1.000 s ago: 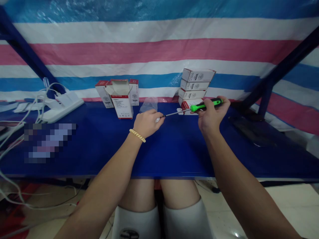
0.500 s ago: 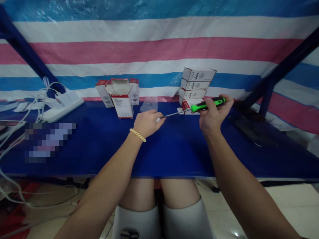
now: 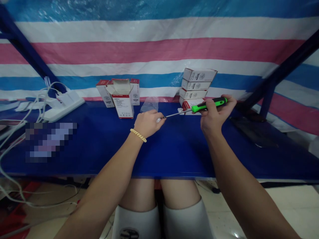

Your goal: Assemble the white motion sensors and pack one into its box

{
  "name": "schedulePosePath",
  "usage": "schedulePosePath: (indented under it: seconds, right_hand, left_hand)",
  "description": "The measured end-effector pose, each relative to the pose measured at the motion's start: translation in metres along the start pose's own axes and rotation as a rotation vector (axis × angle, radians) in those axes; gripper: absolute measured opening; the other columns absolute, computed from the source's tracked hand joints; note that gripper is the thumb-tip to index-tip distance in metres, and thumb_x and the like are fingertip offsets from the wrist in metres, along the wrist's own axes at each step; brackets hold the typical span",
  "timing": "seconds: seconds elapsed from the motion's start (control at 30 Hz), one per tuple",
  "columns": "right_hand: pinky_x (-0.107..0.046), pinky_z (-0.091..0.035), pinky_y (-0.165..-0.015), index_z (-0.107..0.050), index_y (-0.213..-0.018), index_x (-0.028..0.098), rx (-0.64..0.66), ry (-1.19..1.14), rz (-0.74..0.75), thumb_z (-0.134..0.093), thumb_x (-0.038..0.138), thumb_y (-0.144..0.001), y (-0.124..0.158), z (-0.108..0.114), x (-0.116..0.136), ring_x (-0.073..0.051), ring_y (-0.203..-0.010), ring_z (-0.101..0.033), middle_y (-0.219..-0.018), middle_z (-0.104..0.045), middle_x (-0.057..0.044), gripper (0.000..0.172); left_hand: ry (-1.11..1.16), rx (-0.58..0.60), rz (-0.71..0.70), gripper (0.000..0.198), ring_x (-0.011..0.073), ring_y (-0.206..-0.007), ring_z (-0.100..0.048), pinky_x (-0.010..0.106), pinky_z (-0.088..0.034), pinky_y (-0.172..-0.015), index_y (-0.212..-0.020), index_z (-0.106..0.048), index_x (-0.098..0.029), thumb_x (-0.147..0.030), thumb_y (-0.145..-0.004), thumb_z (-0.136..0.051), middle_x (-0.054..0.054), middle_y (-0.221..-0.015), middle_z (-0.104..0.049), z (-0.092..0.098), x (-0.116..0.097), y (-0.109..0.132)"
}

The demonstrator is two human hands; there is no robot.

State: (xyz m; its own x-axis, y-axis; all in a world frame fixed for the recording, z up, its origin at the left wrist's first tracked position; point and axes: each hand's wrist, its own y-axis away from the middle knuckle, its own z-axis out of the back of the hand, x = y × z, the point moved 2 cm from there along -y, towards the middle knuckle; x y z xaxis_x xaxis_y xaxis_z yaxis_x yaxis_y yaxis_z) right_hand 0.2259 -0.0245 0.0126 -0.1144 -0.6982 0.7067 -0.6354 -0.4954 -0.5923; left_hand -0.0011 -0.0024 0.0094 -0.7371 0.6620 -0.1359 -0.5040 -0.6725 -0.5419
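My right hand (image 3: 216,114) is closed around the green-and-black handle of a screwdriver (image 3: 198,108). The metal shaft slants left and slightly down to my left hand (image 3: 149,123). That hand, with a yellow twisted band (image 3: 138,135) at the wrist, is closed over a small white piece (image 3: 159,120) mostly hidden by the fingers. The screwdriver's tip meets this piece at the fingertips; what kind of thing it is, I cannot make out. Just behind the left hand lies a clear plastic bag (image 3: 150,103).
An open-topped red-and-white box (image 3: 123,104) stands before two similar boxes. Several white boxes (image 3: 199,85) are stacked behind my right hand. A white power strip (image 3: 65,105) with tangled cables lies at left; a dark phone-like slab (image 3: 254,131) at right. A striped sheet (image 3: 154,51) hangs behind the blue table (image 3: 171,156).
Both hands keep their hold, and the screwdriver stays against the white piece. The whole view has shifted very slightly; my right hand sits marginally further right.
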Motion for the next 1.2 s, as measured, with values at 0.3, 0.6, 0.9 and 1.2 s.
schedulePosePath:
  seconds: [0.3, 0.6, 0.9, 1.2]
  right_hand:
    - [-0.031, -0.057, -0.055, -0.033, -0.111, 0.029, 0.053, 0.053, 0.084, -0.070, 0.056, -0.073, -0.002, 0.003, -0.010, -0.016, -0.079, -0.062, -0.096, -0.050, -0.002, 0.059]
    - [-0.034, -0.059, -0.059, -0.033, -0.110, 0.030, 0.023, 0.033, 0.053, -0.070, 0.051, -0.073, -0.004, 0.005, -0.014, -0.019, -0.088, -0.063, -0.100, -0.048, -0.002, 0.057]
    - [-0.036, -0.059, -0.057, -0.030, -0.117, 0.031, 0.067, 0.124, 0.040, -0.063, 0.055, -0.078, -0.005, 0.007, -0.017, -0.019, -0.085, -0.063, -0.102, -0.049, -0.005, 0.056]
    - [-0.033, -0.057, -0.054, -0.030, -0.116, 0.031, 0.069, 0.127, 0.019, -0.062, 0.054, -0.079, -0.006, 0.009, -0.023, -0.016, -0.078, -0.062, -0.102, -0.049, -0.004, 0.054]
  left_hand:
    - [-0.029, 0.039, 0.038, 0.023, 0.0202, -0.081, -0.067, 0.030, -0.043, -0.059, -0.094, -0.073, -0.025, -0.041, -0.090, -0.058, 0.003, -0.092, -0.072, 0.000, 0.000, 0.000]
    - [-0.018, 0.010, 0.032, 0.025, 0.0216, -0.085, -0.068, 0.031, -0.047, -0.063, -0.100, -0.071, -0.022, -0.041, -0.087, -0.062, 0.004, -0.099, -0.073, -0.001, 0.001, 0.000]
    - [0.014, -0.023, 0.013, 0.024, 0.0207, -0.084, -0.068, 0.030, -0.048, -0.064, -0.094, -0.072, -0.020, -0.040, -0.086, -0.061, 0.004, -0.095, -0.073, -0.001, -0.001, 0.000]
    - [0.034, -0.059, -0.015, 0.023, 0.0190, -0.082, -0.068, 0.029, -0.049, -0.065, -0.091, -0.073, -0.020, -0.039, -0.087, -0.061, 0.004, -0.092, -0.073, -0.001, -0.001, 0.000]
